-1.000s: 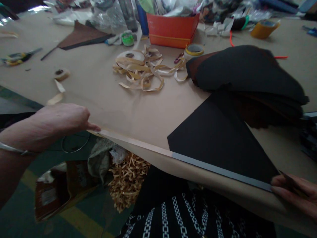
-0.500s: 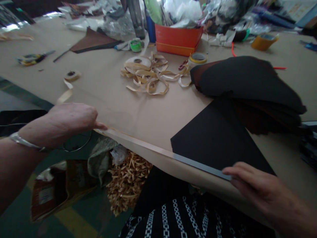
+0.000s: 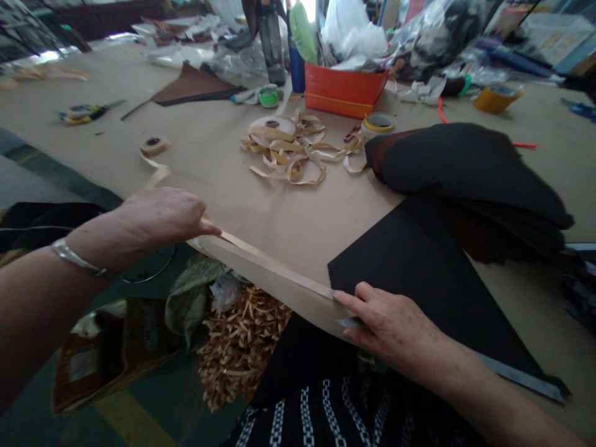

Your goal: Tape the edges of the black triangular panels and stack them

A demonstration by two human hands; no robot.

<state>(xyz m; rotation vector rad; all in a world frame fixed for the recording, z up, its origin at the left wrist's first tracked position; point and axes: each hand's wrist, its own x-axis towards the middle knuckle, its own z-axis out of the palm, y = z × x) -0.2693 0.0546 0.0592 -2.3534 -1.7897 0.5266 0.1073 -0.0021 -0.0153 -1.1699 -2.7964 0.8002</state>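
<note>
A pale, narrow strip of adhesive tape point(image 3: 274, 261) stretches along the table's front edge between my two hands. My left hand point(image 3: 165, 214), with a silver bangle at the wrist, is closed and pinches the strip's left part. At the other end my right hand point(image 3: 388, 316) has its index fingertip on the strip, beside the near left corner of a black sheet point(image 3: 400, 267). A small grey end point(image 3: 350, 322) shows between that hand's index finger and thumb. Grey tape point(image 3: 521, 376) lies along the sheet's near edge to the right; my right forearm hides part of it.
A small tape roll point(image 3: 154, 146) lies at left, a larger roll with tangled strips point(image 3: 293, 152) mid-table. Folded dark material point(image 3: 465, 158) covers the right. Behind are yellow-handled snips point(image 3: 82, 113) and a red box point(image 3: 345, 90). Peeled strips point(image 3: 242, 347) heap below the edge.
My right hand has moved left along the sheet's near edge to its left corner. My left hand has lifted slightly, and a tan strip now stands apart from the pale one.
</note>
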